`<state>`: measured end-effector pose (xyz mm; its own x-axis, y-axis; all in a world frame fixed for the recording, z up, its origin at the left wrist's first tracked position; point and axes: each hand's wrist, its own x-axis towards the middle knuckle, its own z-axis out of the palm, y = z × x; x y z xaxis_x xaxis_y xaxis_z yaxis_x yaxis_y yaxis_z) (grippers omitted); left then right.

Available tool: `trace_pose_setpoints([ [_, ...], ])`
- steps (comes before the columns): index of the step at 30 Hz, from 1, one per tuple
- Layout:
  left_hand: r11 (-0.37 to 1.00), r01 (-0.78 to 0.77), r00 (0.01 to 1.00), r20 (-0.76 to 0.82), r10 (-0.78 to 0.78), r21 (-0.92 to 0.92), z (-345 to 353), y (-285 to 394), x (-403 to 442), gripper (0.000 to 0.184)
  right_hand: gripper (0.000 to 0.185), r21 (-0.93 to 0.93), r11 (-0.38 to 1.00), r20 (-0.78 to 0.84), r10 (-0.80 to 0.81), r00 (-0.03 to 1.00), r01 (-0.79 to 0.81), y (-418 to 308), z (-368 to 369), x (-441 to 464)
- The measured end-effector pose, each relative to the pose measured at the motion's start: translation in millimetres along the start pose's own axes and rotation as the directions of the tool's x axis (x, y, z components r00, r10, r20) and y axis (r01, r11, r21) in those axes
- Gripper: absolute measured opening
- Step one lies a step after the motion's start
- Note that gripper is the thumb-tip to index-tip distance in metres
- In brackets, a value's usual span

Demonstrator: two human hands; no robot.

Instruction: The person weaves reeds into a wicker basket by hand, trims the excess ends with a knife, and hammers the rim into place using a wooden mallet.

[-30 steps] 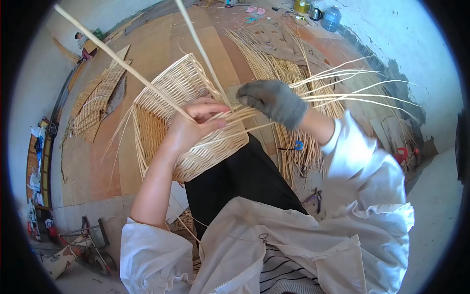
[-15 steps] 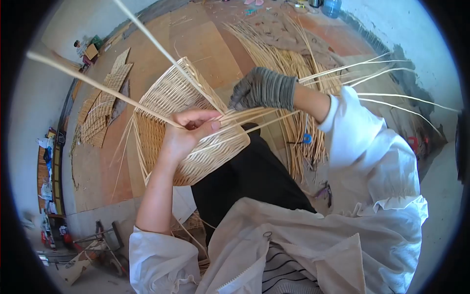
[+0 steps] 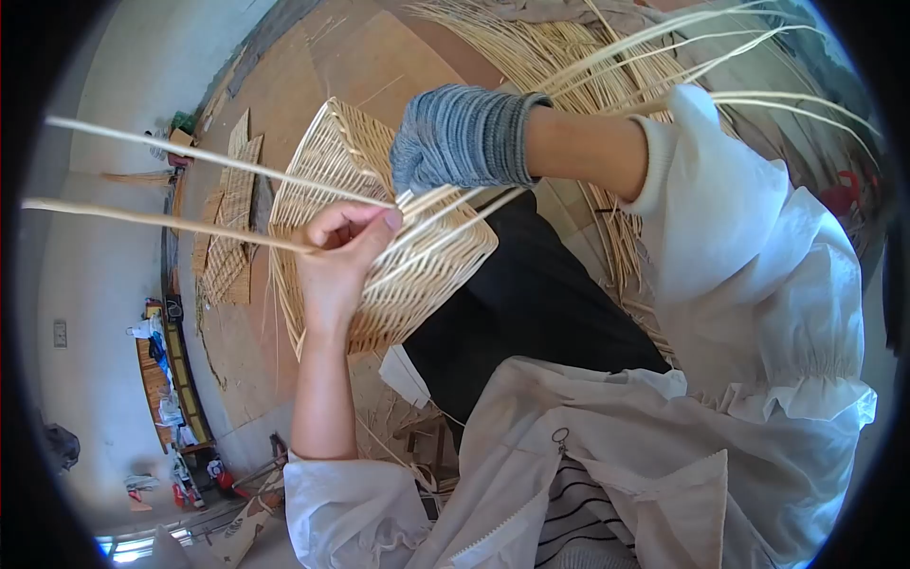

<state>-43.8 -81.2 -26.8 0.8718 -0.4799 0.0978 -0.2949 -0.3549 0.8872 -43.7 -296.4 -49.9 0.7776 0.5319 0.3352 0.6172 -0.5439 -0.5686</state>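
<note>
A pale wicker basket (image 3: 327,152) with open weave is tilted over my lap. My left hand (image 3: 341,247) is bare and closed, with thumb and forefinger pinching a wicker rod (image 3: 237,166) at the basket's rim. A second, thicker rod (image 3: 171,225) runs out leftward from behind the same hand. My right hand (image 3: 460,137), in a grey knitted glove, is closed just above and right of the left. Wicker strands (image 3: 436,201) pass beneath it at the rim; its fingertips are hidden. Long strand ends (image 3: 654,43) fan out past my right forearm.
A large bundle of loose wicker rods (image 3: 540,66) lies on the floor ahead and right. Flat woven panels (image 3: 227,228) lie at the left. A narrow shelf (image 3: 161,389) with assorted items stands along the left wall. Black cloth (image 3: 531,294) covers my lap.
My gloved hand has risen and curled inward near the rim. The two long rods at the left have swung lower and flatter. The camera view has shifted.
</note>
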Motion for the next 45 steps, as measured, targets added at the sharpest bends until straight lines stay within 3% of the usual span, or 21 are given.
trace_pose_setpoints([
  [2, 1.000, -0.006, 1.000, -0.007, 0.006, -0.005, -2, -1, 5, 0.013, 0.023, -0.577, 0.814, 0.037, 0.114, 0.993, -0.072, -25, -8, -8],
  [5, 1.000, 0.008, 1.000, -0.019, -0.007, 0.010, -8, -3, 16, 0.015, 0.029, -0.711, 0.703, -0.151, -0.187, 0.971, 0.024, -34, -13, -49],
  [12, 0.999, 0.015, 1.000, 0.025, -0.016, 0.046, -8, -3, 20, 0.017, 0.024, -0.640, 0.760, -0.264, -0.356, 0.897, 0.113, -19, 4, -61],
  [15, 0.998, 0.061, 0.998, -0.027, -0.060, 0.021, -7, -7, 19, 0.017, 0.024, -0.800, 0.568, -0.111, -0.457, 0.883, 0.193, -27, 5, -65],
  [17, 0.998, 0.059, 0.998, -0.039, -0.059, 0.002, -6, -7, 22, 0.017, 0.021, -0.813, 0.568, -0.102, -0.358, 0.928, 0.130, -29, 12, -67],
  [18, 0.998, 0.061, 0.997, -0.040, -0.062, -0.009, -4, -5, 22, 0.017, 0.019, -0.669, 0.741, -0.262, -0.316, 0.912, 0.065, -26, 14, -62],
  [19, 0.998, 0.056, 0.998, -0.036, -0.057, -0.004, -3, -4, 22, 0.017, 0.019, -0.671, 0.739, -0.268, -0.316, 0.910, 0.059, -23, 16, -61],
  [21, 0.999, 0.047, 0.998, -0.031, -0.047, 0.007, -3, -1, 23, 0.017, 0.017, -0.756, 0.653, -0.370, -0.489, 0.790, 0.050, -22, 12, -57],
  [24, 0.998, 0.068, 0.997, -0.024, -0.068, -0.004, -4, -1, 25, 0.018, 0.018, -0.841, 0.542, -0.257, -0.406, 0.877, 0.004, -28, 7, -58],
  [27, 0.994, 0.110, 0.992, -0.065, -0.109, 0.008, -2, -4, 25, 0.019, 0.018, -0.743, 0.656, -0.194, -0.402, 0.895, 0.134, -17, 10, -55],
  [28, 0.995, 0.097, 0.994, -0.047, -0.097, -0.007, -4, -6, 26, 0.019, 0.019, -0.846, 0.511, -0.164, -0.524, 0.836, 0.154, -18, 13, -55],
  [30, 0.997, 0.075, 0.997, -0.019, -0.076, -0.023, -4, -4, 25, 0.018, 0.020, -0.839, 0.542, -0.272, -0.504, 0.820, 0.054, -22, 28, -63],
  [33, 0.999, 0.035, 0.999, -0.019, -0.034, 0.017, -4, -4, 18, 0.017, 0.034, -0.692, 0.719, -0.362, -0.273, 0.891, -0.061, -38, 34, -81],
  [34, 1.000, 0.012, 1.000, -0.017, -0.012, -0.015, -6, -9, 19, 0.015, 0.029, -0.327, 0.925, -0.432, 0.034, 0.901, -0.192, -39, 33, -87],
  [35, 1.000, 0.008, 1.000, -0.025, -0.008, -0.024, -5, -9, 19, 0.015, 0.026, 0.085, 0.940, -0.368, 0.339, 0.866, -0.332, -38, 30, -90],
  [36, 0.999, -0.027, 1.000, 0.001, 0.027, -0.036, -5, -8, 17, 0.014, 0.026, 0.078, 0.941, -0.360, 0.335, 0.871, -0.329, -32, 28, -90],
  [37, 0.997, -0.060, 0.998, 0.028, 0.061, -0.045, -5, -8, 15, 0.013, 0.027, 0.441, 0.872, -0.322, 0.376, 0.869, -0.214, -21, 27, -88],
  [39, 0.997, -0.067, 0.997, 0.034, 0.068, -0.024, -7, -10, 13, 0.011, 0.032, 0.929, 0.364, -0.223, 0.408, 0.885, 0.067, -7, 22, -83],
  [43, 0.997, -0.036, 0.999, 0.036, 0.039, -0.066, -4, -5, 12, 0.010, 0.027, 0.928, 0.335, -0.272, 0.311, 0.911, 0.163, -5, 17, -64],
  [44, 0.997, -0.030, 0.999, 0.039, 0.032, -0.066, -3, -4, 14, 0.009, 0.031, 0.794, 0.606, -0.273, 0.284, 0.919, 0.048, -4, 10, -70],
  [45, 0.998, -0.020, 0.999, 0.044, 0.023, -0.067, -2, -5, 14, 0.009, 0.031, 0.791, 0.610, -0.266, 0.281, 0.922, 0.042, -4, 7, -69],
])
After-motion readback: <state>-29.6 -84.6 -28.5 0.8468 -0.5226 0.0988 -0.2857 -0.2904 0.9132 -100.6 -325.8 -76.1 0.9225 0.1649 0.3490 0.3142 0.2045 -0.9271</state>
